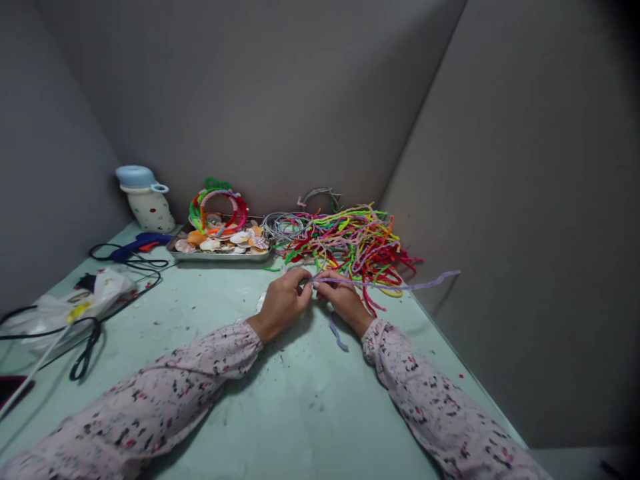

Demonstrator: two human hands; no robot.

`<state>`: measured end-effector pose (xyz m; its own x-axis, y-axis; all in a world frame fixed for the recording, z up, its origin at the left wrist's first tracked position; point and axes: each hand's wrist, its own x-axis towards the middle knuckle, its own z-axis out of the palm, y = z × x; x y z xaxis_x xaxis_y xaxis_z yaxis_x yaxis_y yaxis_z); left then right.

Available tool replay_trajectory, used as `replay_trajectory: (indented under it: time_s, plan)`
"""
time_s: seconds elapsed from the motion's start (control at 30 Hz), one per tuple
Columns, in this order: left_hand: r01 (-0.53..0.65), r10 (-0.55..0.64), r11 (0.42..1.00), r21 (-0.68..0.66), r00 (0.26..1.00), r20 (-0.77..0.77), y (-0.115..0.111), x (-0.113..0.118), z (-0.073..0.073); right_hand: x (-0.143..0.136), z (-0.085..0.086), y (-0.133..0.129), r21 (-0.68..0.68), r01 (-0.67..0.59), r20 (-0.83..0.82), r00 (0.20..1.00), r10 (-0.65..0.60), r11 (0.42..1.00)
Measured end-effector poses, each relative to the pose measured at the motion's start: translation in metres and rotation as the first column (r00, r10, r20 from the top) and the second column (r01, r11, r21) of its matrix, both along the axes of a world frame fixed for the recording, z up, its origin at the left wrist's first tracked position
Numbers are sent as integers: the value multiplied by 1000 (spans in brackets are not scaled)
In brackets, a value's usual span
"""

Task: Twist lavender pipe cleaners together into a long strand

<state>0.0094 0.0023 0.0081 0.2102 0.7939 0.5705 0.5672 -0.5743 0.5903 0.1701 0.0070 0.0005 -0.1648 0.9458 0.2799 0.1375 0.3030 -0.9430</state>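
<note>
Above the middle of the table, my left hand [286,301] and my right hand [346,304] meet with their fingertips close together. My right fingers pinch a lavender pipe cleaner [425,285]; one end sticks out far to the right, and another lavender length [337,333] hangs below the hand. Between my left thumb and fingers is what looks like thin grey wire [307,281], mostly hidden by the fingers. Just behind my hands lies a tangled heap of colourful pipe cleaners [357,240]. A small white object [260,302] shows partly behind my left hand.
A metal tray [220,257] of seashells stands at the back, with pipe-cleaner-wrapped rings [219,207] on it. Beside it lies a grey wire coil [285,227]. A bottle [145,200], black cables [87,353] and a plastic bag [113,287] are at left. Grey partitions enclose the table [300,427].
</note>
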Motion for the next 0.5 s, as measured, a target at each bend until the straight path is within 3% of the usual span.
replay_trajectory:
  time_s: [0.3,0.5]
  plan:
    - [1,-1,1000,-10,1000,25,2,0,0,0,-3,2,21,-3,-7,1000,3,1000]
    - [3,-2,1000,-20,998,59,2,0,1,-4,-3,-3,120,56,54,997,-62,991]
